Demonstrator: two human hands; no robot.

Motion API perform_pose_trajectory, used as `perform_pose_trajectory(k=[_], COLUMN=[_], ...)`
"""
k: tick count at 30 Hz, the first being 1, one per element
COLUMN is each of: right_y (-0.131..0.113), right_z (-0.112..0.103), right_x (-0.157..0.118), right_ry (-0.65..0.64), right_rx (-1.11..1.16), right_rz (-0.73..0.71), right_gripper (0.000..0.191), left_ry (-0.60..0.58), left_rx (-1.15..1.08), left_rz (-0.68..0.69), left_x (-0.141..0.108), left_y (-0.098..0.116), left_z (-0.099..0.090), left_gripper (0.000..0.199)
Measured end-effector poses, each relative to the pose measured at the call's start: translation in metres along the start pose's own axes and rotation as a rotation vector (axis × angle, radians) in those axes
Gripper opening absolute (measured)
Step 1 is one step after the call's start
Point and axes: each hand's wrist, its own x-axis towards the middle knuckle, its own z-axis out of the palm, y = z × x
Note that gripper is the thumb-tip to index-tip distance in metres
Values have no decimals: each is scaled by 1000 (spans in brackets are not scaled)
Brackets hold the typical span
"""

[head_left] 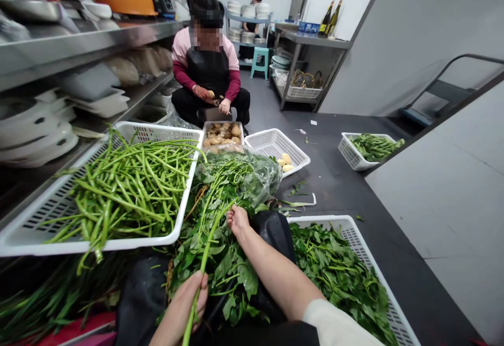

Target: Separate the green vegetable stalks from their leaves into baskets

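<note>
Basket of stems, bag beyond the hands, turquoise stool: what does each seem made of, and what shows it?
Basket: probably moulded plastic, satin finish; smooth rounded rim and regular slots suggest it.
Bag: apparently glossy plastic film; it wrinkles, catches highlights and lets green show through.
Stool: perhaps plastic, given its even colour; its finish is too distant to judge.

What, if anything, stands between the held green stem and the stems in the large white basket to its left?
The white basket's right rim lies between them, and leafy greens are heaped beside it, beneath the green stem that the left hand and right hand hold. Nothing else visible blocks the way.
</note>
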Motion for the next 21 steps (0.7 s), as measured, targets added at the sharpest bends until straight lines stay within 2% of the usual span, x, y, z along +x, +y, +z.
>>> perform_pose_trajectory(k=[3,6,8,11,14,16,18,19,20,21], right_y=[-13,-34,-45,-53,-56,-59,-61,-62,-63,-63], right_z=[-4,-13,-17,-16,-13,-15,-21,-24,-27,-28], right_x=[7,12,12,3,-11,-17,-21,-23,-24,-25], right_ry=[88,120,95,-7,-138,-204,-240,-246,-245,-242], right_rx=[-45,-101,-148,-240,-369,-485,-624,-695,-764,-827], right_rz=[53,50,42,31,31,39,33,15,-12,-47], right_gripper=[25,34,31,21,21,22,27,29,30,29], left_ry=[3,52,158,430,690,869,986,972,921,793], left_rx=[22,71,125,220,499,753,928,1013,1090,1202], left_rz=[52,193,316,441,590,528,486,481,491,489], left_x=[-5,-10,-9,3,23,37,52,60,70,82], left_y=[1,23,55,121,183,210,221,221,216,209], left_z=[-3,-14,-26,-48,-73,-82,-78,-69,-57,-43], left_gripper=[51,51,43,24,20,27,42,46,46,43])
